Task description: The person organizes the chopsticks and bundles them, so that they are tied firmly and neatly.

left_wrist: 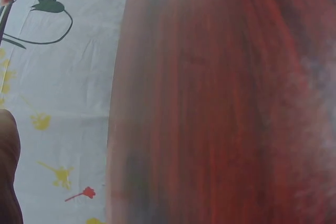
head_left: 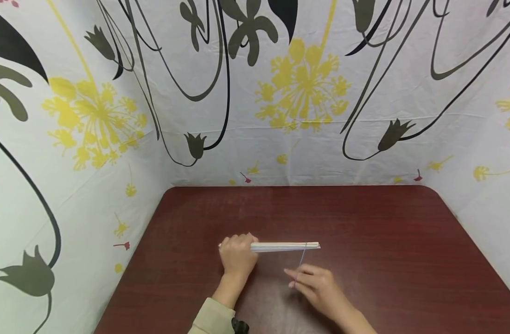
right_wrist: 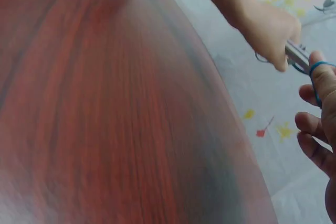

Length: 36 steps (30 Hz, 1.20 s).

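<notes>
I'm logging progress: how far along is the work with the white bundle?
Done: the bundle is gathered in the left hand; a blue band appears looped near its free end. In hand: the right hand pulls that band. Remaining: being stretched, it likely needs settling or removing; which is unclear.

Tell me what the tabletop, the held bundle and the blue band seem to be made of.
Tabletop: wood or wood-look laminate, slightly glossy; red-brown grain and soft reflections show.
Bundle: slim, pale, smooth-looking pieces, perhaps plastic or paper-wrapped; too small to tell.
Blue band: probably rubber, as it runs straight from the bundle to the right hand; thin cord possible, finish unclear.
</notes>
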Each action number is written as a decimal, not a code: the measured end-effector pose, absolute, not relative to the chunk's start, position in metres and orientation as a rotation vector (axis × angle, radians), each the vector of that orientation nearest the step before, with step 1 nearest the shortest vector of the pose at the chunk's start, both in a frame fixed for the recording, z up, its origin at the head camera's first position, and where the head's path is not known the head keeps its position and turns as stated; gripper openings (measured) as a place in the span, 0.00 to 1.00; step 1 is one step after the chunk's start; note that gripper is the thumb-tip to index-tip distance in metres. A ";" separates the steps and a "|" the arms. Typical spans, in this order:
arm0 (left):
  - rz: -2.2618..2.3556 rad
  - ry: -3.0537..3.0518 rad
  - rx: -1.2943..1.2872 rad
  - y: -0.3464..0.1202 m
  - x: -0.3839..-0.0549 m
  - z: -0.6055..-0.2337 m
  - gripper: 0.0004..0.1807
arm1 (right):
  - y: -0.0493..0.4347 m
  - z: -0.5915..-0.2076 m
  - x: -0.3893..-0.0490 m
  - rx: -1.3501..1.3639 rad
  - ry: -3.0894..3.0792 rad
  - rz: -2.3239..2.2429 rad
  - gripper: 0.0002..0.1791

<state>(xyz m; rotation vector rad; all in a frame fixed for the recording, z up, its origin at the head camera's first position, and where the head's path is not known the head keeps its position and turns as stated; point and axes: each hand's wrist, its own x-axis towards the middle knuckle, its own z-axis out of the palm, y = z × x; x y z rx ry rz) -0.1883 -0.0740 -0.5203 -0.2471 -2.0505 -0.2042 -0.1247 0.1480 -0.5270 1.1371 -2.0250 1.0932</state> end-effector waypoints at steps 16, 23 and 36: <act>-0.244 -1.976 -0.248 -0.066 -0.187 -0.510 0.14 | 0.115 -0.529 -0.088 0.415 -1.678 1.862 0.33; -0.228 -1.943 -0.261 -0.067 -0.186 -0.509 0.14 | 0.110 -0.523 -0.089 -0.340 -1.779 2.152 0.28; -0.282 -1.925 -0.261 -0.068 -0.182 -0.511 0.15 | 0.127 -0.522 -0.107 0.083 -1.690 2.501 0.07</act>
